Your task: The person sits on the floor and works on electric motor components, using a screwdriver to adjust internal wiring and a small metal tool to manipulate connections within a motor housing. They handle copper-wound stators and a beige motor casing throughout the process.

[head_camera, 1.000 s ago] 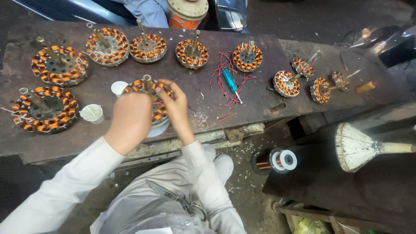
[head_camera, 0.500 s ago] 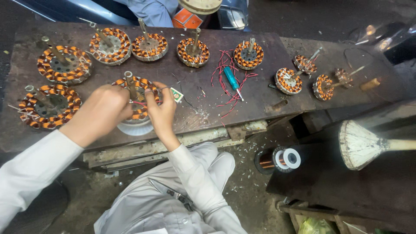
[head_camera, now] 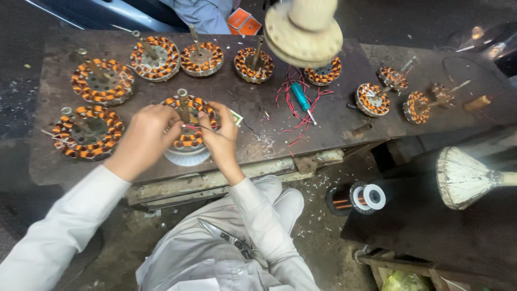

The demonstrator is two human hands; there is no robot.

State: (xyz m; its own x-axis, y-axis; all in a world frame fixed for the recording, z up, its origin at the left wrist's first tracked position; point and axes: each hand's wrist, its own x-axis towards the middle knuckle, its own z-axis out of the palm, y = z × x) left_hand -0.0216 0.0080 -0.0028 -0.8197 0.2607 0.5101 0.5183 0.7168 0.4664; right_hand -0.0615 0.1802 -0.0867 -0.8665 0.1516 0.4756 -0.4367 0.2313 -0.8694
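The workbench (head_camera: 323,134), dark and worn, spans the view from 9 to 3 o'clock. On it lie many copper-wound stators: two at 9 o'clock (head_camera: 89,132), a row of four along 11 to 12 o'clock (head_camera: 202,58), and three smaller ones at 2 o'clock (head_camera: 371,99). A pale round housing (head_camera: 304,29) hangs in front of the camera at 12 o'clock. At 3 o'clock stands a white funnel-shaped cone (head_camera: 463,178), and at 4 o'clock a wire spool (head_camera: 358,198) sits on the floor. Just left of centre, one stator (head_camera: 188,137) rests on a white dish (head_camera: 186,157) between both hands. The left hand (head_camera: 145,140) curls over its 9 o'clock side, fingers bent onto the coils. The right hand (head_camera: 221,134) pinches a thin wire at its 3 o'clock edge. Red wires (head_camera: 293,110) and a teal screwdriver (head_camera: 301,99) lie at 1 o'clock.
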